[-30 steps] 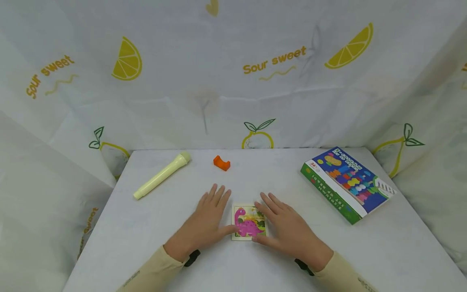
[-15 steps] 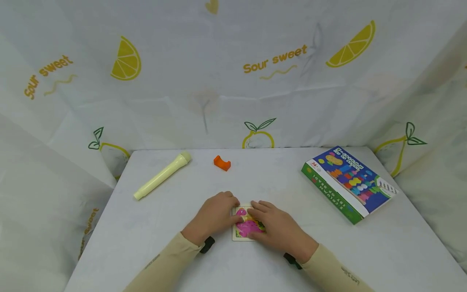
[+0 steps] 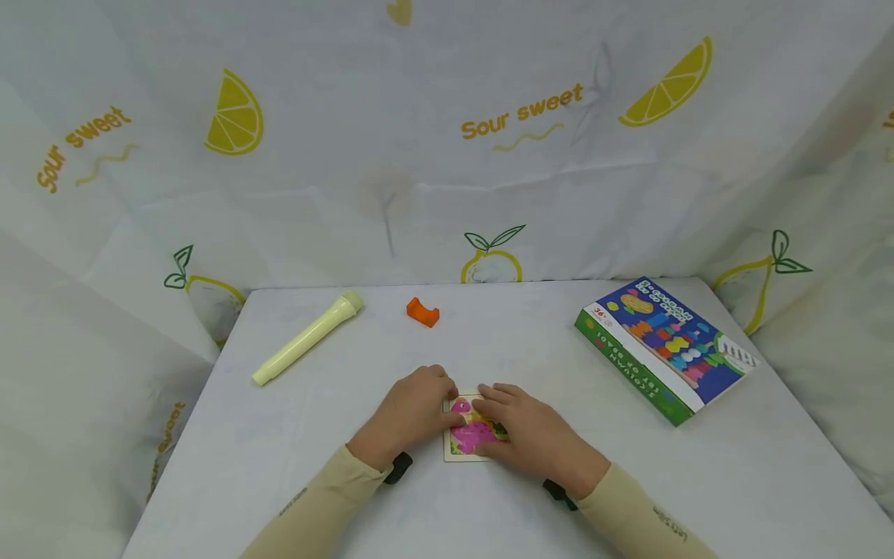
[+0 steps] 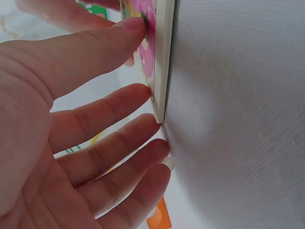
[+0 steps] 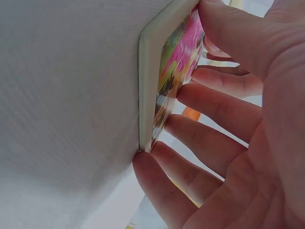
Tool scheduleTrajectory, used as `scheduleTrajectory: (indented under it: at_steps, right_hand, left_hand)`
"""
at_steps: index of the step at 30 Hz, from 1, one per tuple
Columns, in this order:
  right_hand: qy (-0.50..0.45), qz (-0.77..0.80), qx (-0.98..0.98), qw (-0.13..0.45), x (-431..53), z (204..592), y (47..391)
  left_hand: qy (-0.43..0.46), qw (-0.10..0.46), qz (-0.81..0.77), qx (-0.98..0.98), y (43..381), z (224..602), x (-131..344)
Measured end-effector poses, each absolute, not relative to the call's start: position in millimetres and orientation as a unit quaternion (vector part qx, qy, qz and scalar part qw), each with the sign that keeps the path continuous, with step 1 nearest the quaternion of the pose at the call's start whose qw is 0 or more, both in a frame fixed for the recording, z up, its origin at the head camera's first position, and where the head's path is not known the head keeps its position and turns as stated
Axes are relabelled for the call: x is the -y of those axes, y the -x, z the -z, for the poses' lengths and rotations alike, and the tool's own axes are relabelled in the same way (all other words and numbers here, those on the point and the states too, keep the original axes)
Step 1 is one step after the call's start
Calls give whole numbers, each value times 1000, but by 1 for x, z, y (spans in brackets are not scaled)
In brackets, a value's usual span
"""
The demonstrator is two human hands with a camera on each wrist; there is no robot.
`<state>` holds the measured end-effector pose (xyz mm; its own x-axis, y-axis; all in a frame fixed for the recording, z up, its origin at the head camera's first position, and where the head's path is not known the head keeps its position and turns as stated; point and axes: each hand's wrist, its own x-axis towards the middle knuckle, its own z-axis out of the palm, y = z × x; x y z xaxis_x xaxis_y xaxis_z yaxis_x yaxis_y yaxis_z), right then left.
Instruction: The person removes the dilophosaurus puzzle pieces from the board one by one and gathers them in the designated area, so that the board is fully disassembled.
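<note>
The two hands are covering much of the dinosaur puzzle point(image 3: 475, 431), which is lying flat on the tabletop point(image 3: 447, 512) between them; its right side is hiding under fingers, so only part of the pink figure is showing. In the right wrist view, the right thumb's tip is running into the top border, so its contact is staying hard to judge. Dark wristbands point(image 3: 398, 468) are peeking out only partly from beneath the wrists, and the beige sleeves point(image 3: 328, 497) are leaving the head view at the bottom, their small lettering blurring. In the left wrist view, an orange shape is showing only in part behind the little finger.

The left hand point(image 3: 415, 407) is slanting in with its palm facing the puzzle, thumb resting on the printed face, the other fingers bending gently around the far left corner. The right hand point(image 3: 534, 435) is mirroring it, fingers fanning over the right side. On both, thumb and fingers are standing apart, touching the puzzle without clamping it.

Beyond, a pale yellow stick point(image 3: 307, 339), an orange block point(image 3: 422, 313) and a colourful box point(image 3: 667, 349) are lying well apart.
</note>
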<state>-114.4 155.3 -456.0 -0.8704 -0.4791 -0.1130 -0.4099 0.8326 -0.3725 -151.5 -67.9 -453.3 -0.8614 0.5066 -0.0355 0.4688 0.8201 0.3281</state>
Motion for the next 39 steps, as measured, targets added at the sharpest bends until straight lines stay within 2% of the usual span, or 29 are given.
scheduleTrajectory:
  at_steps: [15, 27, 39]
  right_hand:
    - [216, 181, -953, 111, -157, 458, 113]
    - [217, 183, -954, 102, -157, 460, 111]
    - [224, 175, -954, 91, -153, 455, 116]
  left_hand:
    - [-233, 80, -178, -953, 151, 461, 62]
    - [-194, 115, -265, -938, 151, 460, 62]
    - [-191, 127, -328, -916, 161, 468, 71]
